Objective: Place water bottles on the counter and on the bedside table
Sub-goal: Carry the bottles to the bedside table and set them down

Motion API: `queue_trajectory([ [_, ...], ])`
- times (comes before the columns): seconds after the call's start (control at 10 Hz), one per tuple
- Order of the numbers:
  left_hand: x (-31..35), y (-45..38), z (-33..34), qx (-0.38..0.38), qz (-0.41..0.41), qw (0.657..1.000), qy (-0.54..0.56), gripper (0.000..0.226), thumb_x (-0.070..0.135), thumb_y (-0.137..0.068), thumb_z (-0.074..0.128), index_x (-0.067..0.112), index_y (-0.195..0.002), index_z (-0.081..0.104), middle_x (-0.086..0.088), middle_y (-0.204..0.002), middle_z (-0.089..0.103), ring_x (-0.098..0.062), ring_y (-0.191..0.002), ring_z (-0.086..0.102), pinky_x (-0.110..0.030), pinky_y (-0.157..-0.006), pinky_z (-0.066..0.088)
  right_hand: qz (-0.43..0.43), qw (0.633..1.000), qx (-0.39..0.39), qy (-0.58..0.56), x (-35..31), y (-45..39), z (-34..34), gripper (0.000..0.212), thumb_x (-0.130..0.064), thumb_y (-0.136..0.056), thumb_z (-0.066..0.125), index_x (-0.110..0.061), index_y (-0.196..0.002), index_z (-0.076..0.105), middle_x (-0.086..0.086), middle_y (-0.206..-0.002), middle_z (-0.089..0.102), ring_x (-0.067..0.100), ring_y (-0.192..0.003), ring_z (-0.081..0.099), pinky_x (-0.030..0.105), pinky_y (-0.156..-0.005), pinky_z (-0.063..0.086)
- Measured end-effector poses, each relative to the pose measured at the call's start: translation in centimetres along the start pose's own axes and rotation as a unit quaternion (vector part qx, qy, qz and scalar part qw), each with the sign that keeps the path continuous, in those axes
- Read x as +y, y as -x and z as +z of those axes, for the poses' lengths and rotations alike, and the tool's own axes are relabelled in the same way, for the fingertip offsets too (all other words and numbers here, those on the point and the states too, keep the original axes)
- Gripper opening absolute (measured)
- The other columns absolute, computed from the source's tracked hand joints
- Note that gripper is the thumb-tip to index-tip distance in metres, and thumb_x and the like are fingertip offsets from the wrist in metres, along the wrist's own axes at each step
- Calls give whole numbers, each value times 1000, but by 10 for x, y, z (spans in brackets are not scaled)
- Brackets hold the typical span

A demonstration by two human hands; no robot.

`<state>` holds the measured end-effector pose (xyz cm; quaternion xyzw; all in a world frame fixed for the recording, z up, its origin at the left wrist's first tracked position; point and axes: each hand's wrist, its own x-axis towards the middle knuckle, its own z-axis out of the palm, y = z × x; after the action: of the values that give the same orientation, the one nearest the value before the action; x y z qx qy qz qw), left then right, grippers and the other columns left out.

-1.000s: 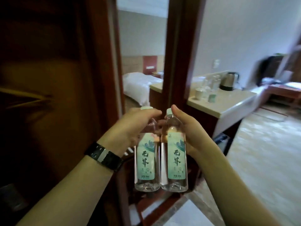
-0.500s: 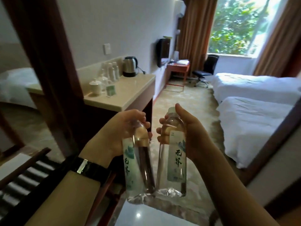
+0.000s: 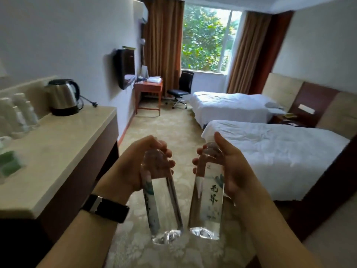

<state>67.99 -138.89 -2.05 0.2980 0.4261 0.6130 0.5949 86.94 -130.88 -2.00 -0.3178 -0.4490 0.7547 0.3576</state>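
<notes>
Both bottles have drawn apart since half a second ago, when they hung almost touching; a clear gap of carpet now shows between them, and the view has swung right, so the counter sits at the left edge and the whole room lies open ahead.

Left hand (image 3: 139, 163) has its fingers curled round the neck and shoulder of the left bottle (image 3: 162, 202), which hangs tilted with its base toward the camera. Right hand (image 3: 229, 167) grips the right bottle (image 3: 209, 196) the same way, thumb up beside the cap, label facing the camera. Both bottles are held in the air over the carpet (image 3: 173, 132), on no surface. A dark watch (image 3: 105, 207) circles the left wrist.

Just left of the left arm runs the counter (image 3: 58, 151), pale-topped with a dark front. On it stand a steel kettle (image 3: 62, 96) at the far end and some blurred clear glasses or bottles (image 3: 21, 113) near the wall, with something green (image 3: 9, 165) nearer the camera.

To the right lies the near bed (image 3: 280, 151), white, its corner just beyond the right hand. A second bed (image 3: 231, 105) lies behind it, and between their heads stands the bedside table (image 3: 289, 120), well apart from the hands. Farther off are a wall TV (image 3: 126, 68), a desk (image 3: 148, 89), an office chair (image 3: 182, 88) and a curtained window (image 3: 206, 39).
</notes>
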Motion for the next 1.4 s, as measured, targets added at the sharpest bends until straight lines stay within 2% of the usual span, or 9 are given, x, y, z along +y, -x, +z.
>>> queue_trajectory([
  [0.1,19,-72,2,-20,-5,998,-56,7,12,-76,56,12,-69,59,-6,-65,63,-24,-59,67,-36,-67,54,-21,998,45,-30,-20,-62,-16,49,-49,-86,61,-3,-104,60,14,-81,66,26,-62,68,34,-59,58],
  [0.4,31,-255,-8,-110,-25,955,-273,11,15,-68,66,13,-61,75,-38,-105,67,-30,-73,66,-41,-71,53,-72,996,40,-30,-53,-227,-60,59,-50,-73,66,-1,-106,61,19,-87,66,28,-61,69,34,-54,59],
  [0.6,57,-406,-34,-241,-106,941,-211,18,17,-67,64,4,-77,70,-37,-119,57,-29,-69,65,-38,-70,52,-123,992,25,-13,-97,-392,-88,47,-48,-87,61,-3,-98,66,15,-88,71,26,-71,72,38,-62,60],
  [0.7,84,-483,-51,-285,-108,938,-166,30,13,-68,57,1,-91,72,-59,-122,37,-30,-63,65,-37,-68,50,-122,992,13,14,-124,-485,-87,40,-46,-89,61,-8,-83,71,12,-85,75,26,-76,72,39,-69,59],
  [0.8,98,-535,-64,-293,-90,940,-149,33,11,-68,57,-1,-94,73,-58,-127,36,-31,-61,65,-37,-65,49,-107,994,10,30,-136,-544,-87,39,-48,-88,61,-11,-80,73,11,-84,76,26,-81,70,38,-75,57],
  [1.0,117,-680,-112,-251,-85,954,-142,34,13,-65,63,-1,-94,73,-52,-121,48,-31,-61,65,-36,-66,40,-102,992,3,75,-124,-681,-107,44,-48,-78,72,-11,-100,67,22,-96,73,26,-79,69,39,-68,59],
  [1.2,155,-845,-166,-198,-65,973,-97,26,10,-56,67,0,-79,73,-27,-89,68,-31,-63,66,-37,-64,55,-57,997,-33,46,-115,-843,-125,59,-28,-64,85,-20,-118,62,20,-107,69,39,-95,65,65,-88,51],
  [1.3,208,-946,-181,-126,-26,988,-80,14,10,-50,66,4,-62,68,-21,-73,64,-28,-58,64,-46,-76,54,-63,996,-46,36,-145,-940,-129,66,-24,-66,83,-20,-127,57,23,-122,66,45,-99,65,54,-75,56],
  [1.4,246,-1013,-183,-94,3,992,-88,7,8,-51,65,7,-57,68,-19,-75,64,-27,-56,64,-36,-63,54,-79,995,-57,24,-174,-997,-130,65,-21,-64,81,-21,-125,59,21,-115,68,41,-92,68,49,-68,57],
])
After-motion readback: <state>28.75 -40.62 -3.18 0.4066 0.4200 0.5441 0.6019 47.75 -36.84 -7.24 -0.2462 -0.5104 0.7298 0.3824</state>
